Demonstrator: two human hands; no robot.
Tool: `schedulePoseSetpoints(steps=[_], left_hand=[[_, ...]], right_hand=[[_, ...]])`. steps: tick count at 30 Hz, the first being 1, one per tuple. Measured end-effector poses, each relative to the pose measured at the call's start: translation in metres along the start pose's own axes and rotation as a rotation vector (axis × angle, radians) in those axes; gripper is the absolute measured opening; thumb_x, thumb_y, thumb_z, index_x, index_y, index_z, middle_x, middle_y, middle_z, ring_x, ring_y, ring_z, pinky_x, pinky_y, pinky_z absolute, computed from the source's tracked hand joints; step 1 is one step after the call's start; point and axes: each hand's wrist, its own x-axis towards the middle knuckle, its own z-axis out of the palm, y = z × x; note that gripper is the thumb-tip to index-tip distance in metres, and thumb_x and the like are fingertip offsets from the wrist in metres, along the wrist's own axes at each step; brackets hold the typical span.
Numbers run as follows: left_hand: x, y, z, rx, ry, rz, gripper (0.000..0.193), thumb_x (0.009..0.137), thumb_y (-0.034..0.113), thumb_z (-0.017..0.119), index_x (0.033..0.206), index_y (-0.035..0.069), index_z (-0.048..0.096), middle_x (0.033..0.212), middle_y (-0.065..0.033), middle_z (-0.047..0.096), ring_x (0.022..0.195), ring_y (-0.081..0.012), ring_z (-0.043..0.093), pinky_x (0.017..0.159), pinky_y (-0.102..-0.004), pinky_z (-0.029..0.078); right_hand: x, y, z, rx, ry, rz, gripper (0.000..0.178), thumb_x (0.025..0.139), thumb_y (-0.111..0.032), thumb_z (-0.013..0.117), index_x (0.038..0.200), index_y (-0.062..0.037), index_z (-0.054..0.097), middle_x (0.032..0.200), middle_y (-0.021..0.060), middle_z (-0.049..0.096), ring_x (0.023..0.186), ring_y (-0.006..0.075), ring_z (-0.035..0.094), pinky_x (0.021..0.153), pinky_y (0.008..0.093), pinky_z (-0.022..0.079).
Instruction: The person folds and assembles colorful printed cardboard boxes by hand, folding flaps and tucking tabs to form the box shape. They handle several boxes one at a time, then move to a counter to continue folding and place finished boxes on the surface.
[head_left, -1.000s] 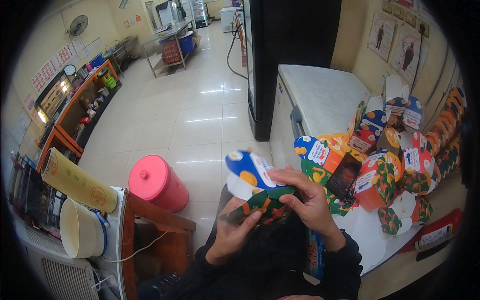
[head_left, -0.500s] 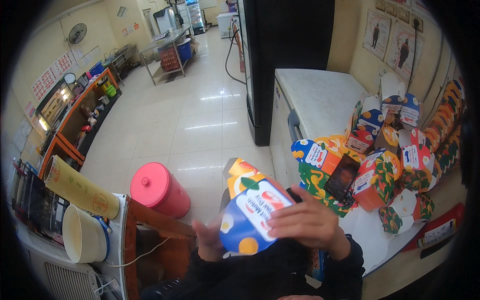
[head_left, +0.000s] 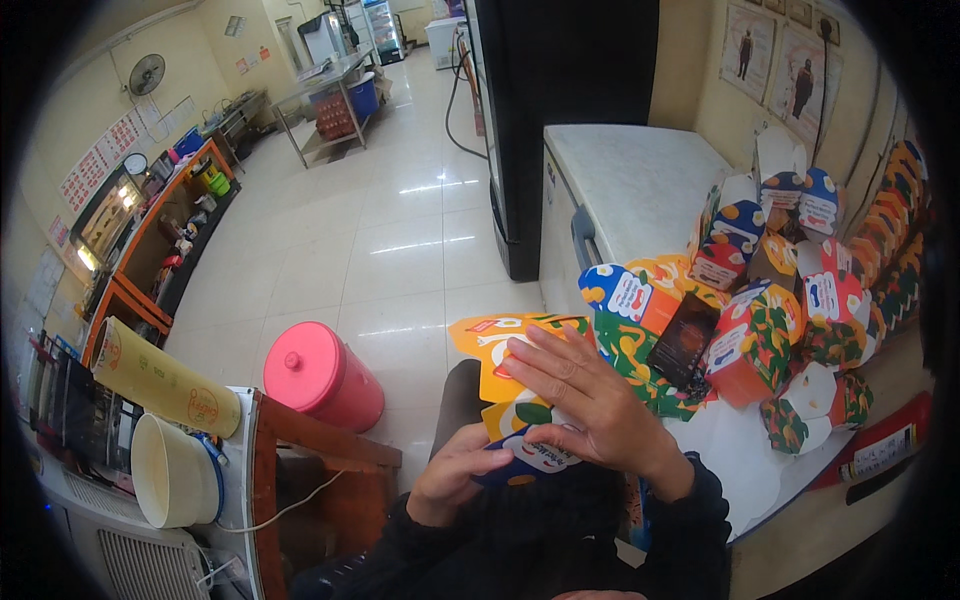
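Yellow-and-blue carton runs lengthwise front to back, yellow end pointing forward.

The left hand grips the lower edge of a yellow and blue carton, the right hand lying across its face; a dark phone rests among colourful cartons on the right, a lidded pink bin standing on the left

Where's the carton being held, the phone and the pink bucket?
Carton (head_left: pixel 499 387): head view, on its yellow panel.
Phone (head_left: pixel 684 340): head view, on its dark screen.
Pink bucket (head_left: pixel 316 373): head view, on its lid.
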Motion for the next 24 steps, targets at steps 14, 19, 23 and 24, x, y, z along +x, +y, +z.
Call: schedulePoseSetpoints(steps=[14, 19, 23, 24], left_hand=[[0.030, -0.012, -0.023, -0.019, 0.116, 0.066, 0.068, 0.086, 0.040, 0.051, 0.133, -0.005, 0.032, 0.130, -0.0187, 0.046, 0.118, -0.0274, 0.048, 0.100, -0.0376, 0.038], [0.031, -0.008, -0.032, -0.500, 0.048, 0.263, 0.057, 0.089, 0.031, 0.050, 0.132, -0.003, 0.034, 0.133, -0.0157, 0.043, 0.119, -0.0262, 0.047, 0.100, -0.0364, 0.038], [0.026, -0.001, -0.007, -0.116, 0.311, 0.491, 0.043, 0.089, 0.020, 0.055, 0.124, -0.003, 0.044, 0.118, -0.0123, 0.055, 0.106, -0.0221, 0.055, 0.091, -0.0324, 0.044], [0.021, 0.002, 0.000, 0.097, 0.387, 0.442, 0.041, 0.090, 0.021, 0.054, 0.122, -0.003, 0.045, 0.113, -0.0110, 0.056, 0.101, -0.0198, 0.055, 0.087, -0.0303, 0.044]], right_hand=[[-0.002, 0.031, 0.023, 0.512, 0.282, 0.554, 0.017, 0.078, -0.016, 0.069, 0.085, -0.0008, 0.065, 0.090, 0.0113, 0.062, 0.085, 0.0203, 0.058, 0.076, 0.0301, 0.044], [0.003, 0.026, 0.005, 0.323, 0.153, 0.234, 0.011, 0.074, -0.019, 0.073, 0.076, -0.0096, 0.068, 0.112, 0.0055, 0.056, 0.119, 0.0273, 0.041, 0.100, 0.0414, 0.030], [0.002, 0.030, 0.010, 0.104, 0.051, 0.203, 0.017, 0.073, -0.032, 0.073, 0.071, -0.0155, 0.069, 0.130, 0.0071, 0.045, 0.131, 0.0317, 0.025, 0.107, 0.0494, 0.014], [0.002, 0.031, 0.011, 0.038, 0.074, 0.200, 0.020, 0.073, -0.036, 0.073, 0.073, -0.0162, 0.069, 0.131, 0.0079, 0.044, 0.131, 0.0325, 0.025, 0.107, 0.0507, 0.013]])
